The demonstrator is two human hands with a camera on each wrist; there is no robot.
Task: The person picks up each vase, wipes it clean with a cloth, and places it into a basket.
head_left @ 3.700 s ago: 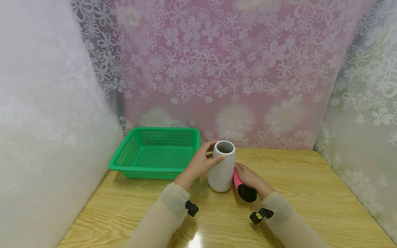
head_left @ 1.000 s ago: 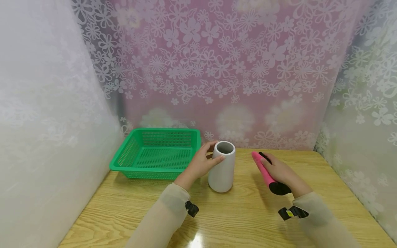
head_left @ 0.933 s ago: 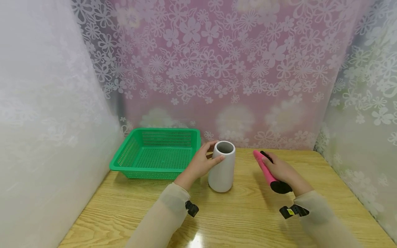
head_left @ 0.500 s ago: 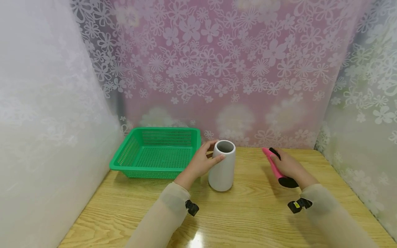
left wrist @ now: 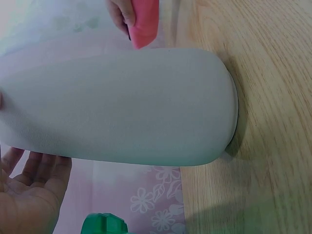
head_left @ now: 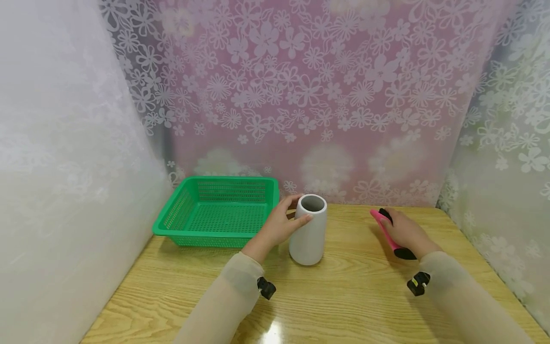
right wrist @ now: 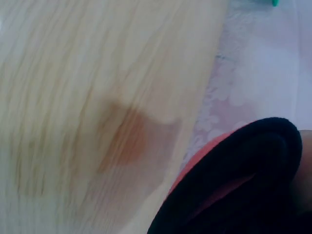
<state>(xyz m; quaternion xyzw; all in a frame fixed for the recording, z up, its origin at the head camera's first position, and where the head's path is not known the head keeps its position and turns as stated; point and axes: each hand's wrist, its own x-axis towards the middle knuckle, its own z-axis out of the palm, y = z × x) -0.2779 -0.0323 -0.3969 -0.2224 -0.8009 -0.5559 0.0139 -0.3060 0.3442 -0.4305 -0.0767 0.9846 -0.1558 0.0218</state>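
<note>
A tall white vase (head_left: 308, 241), narrower toward its round mouth, stands upright on the table. My left hand (head_left: 277, 227) grips its upper part, thumb at the near side just below the rim. In the left wrist view, fingers (left wrist: 53, 173) curve behind the vase (left wrist: 122, 107). Off to the right, my right hand (head_left: 406, 231) holds a long pink and black object (head_left: 388, 235) with a slim pink side and rounded black end; I cannot tell its kind. The right wrist view shows its thick black edge (right wrist: 258, 141) close up, with a shadow on the wood nearby.
A green plastic basket (head_left: 215, 234) with slotted walls sits left of the vase, behind the left forearm. The wooden table (head_left: 335, 301) ends at a pink flowered curtain (head_left: 301, 95), with pale sheets along both sides.
My right hand has carried the pink and black object from beside the vase to the right, and most recently slightly further right. The left hand and vase have kept their place.
</note>
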